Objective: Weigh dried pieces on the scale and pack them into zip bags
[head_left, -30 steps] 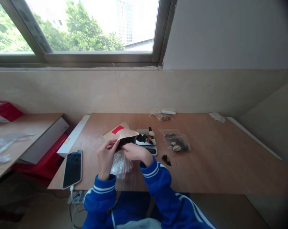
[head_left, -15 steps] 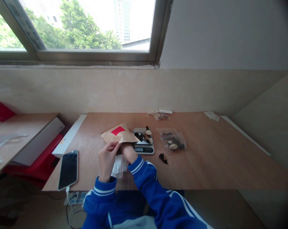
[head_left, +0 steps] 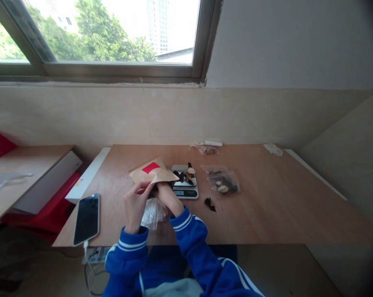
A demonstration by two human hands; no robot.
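A brown paper bag point(head_left: 137, 175) with a red label point(head_left: 150, 167) lies tilted above the table, its mouth towards me. My left hand point(head_left: 136, 202) pinches the edge of its opening. My right hand point(head_left: 166, 193) reaches into the mouth; its fingers are hidden inside, so what they hold does not show. Just right of the bag, a small digital scale point(head_left: 192, 194) carries several dark and pale dried pieces point(head_left: 189, 177). Below my hands lie clear plastic zip bags point(head_left: 152, 215). A single dark dried piece point(head_left: 210, 203) rests on the table to the right.
Zip bags with dried pieces point(head_left: 225, 185) lie right of the scale, and another small bag point(head_left: 208, 149) is near the wall. A phone point(head_left: 86, 219) with a charging cable sits at the left front edge of the table point(head_left: 267, 198). Crumpled white material point(head_left: 273, 149) lies far right.
My right hand has drawn back slightly from the bag's mouth, showing more wrist, with its fingers still inside. My left hand keeps its pinch. The view has shifted a little.
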